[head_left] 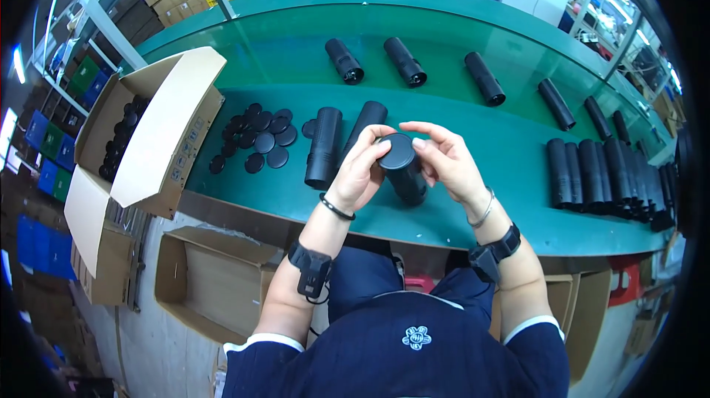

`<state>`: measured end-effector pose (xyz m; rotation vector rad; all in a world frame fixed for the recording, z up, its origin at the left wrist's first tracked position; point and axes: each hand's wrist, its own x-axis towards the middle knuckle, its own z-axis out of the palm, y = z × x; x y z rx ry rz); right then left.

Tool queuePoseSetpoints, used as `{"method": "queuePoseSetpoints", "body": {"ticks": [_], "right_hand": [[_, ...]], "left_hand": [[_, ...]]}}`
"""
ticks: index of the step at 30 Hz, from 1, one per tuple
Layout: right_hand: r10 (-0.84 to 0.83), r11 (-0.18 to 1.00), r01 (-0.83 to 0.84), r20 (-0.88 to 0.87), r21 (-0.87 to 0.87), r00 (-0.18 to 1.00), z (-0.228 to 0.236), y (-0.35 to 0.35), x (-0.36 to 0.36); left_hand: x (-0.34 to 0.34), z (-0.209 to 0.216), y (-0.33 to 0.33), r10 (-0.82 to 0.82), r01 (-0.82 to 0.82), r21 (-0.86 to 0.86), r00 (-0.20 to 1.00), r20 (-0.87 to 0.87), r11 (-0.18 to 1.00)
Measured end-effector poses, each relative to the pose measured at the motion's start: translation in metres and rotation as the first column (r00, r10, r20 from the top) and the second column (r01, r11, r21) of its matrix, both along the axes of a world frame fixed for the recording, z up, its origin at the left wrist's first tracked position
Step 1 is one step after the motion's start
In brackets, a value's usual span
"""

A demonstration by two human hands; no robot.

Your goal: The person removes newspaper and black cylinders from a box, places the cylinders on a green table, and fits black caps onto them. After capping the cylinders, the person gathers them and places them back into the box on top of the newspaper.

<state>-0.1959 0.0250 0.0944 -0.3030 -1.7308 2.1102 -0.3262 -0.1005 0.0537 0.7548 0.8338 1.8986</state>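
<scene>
A black ribbed cylinder (409, 187) stands upright on the green bench in front of me, with a round black cap (398, 150) on its top end. My left hand (361, 169) is closed round its upper left side, thumb at the cap's edge. From the right, my right hand (450, 165) grips the cap's rim between thumb and index finger. Two more black cylinders lie just left of my hands, a nearer one (323, 150) and one partly hidden (367, 118) behind my left hand. Loose black caps (262, 140) lie scattered farther left.
An open cardboard box (174, 128) of black parts stands at the bench's left end. Several cylinders (403, 61) lie along the green belt (444, 35) behind. More cylinders (592, 176) are grouped at right. An open carton (214, 280) sits below the bench's front edge.
</scene>
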Motion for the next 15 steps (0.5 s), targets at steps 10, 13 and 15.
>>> {"method": "queuePoseSetpoints", "body": {"ticks": [10, 13, 15], "right_hand": [[-0.052, 0.99, 0.06, 0.071, -0.127, 0.996, 0.003, 0.002, 0.025], [-0.079, 0.989, 0.087, 0.071, -0.117, 0.994, 0.003, -0.002, 0.026], [-0.061, 0.998, 0.06, 0.023, 0.013, 0.998, -0.001, -0.001, 0.027]], "left_hand": [[0.032, 0.013, 0.004, -0.088, 0.081, -0.042, 0.976, -0.201, 0.996], [0.034, 0.015, 0.005, -0.097, 0.087, -0.066, 0.98, -0.173, 0.994], [0.036, 0.014, 0.007, -0.098, 0.087, -0.07, 0.981, -0.166, 0.994]]}}
